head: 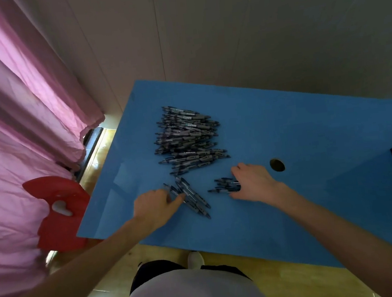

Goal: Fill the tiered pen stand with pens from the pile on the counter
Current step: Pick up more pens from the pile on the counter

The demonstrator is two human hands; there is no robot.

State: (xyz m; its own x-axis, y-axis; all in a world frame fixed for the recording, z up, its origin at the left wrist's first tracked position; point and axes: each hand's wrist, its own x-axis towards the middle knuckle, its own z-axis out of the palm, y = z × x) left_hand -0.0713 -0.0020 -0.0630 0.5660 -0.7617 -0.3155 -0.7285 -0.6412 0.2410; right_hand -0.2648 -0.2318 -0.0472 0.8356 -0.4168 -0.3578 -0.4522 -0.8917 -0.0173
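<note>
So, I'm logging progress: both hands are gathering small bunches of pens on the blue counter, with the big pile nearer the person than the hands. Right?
Not quite. The head view shows the big pile beyond both hands, farther from the person.

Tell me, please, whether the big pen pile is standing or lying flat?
Lying flat: the pen pile rests sideways on the blue counter.

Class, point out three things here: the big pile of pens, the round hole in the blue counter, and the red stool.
big pile of pens (188,139), head view, middle of the heap.
round hole (277,165), head view, its dark centre.
red stool (59,211), head view, on its seat.
</note>
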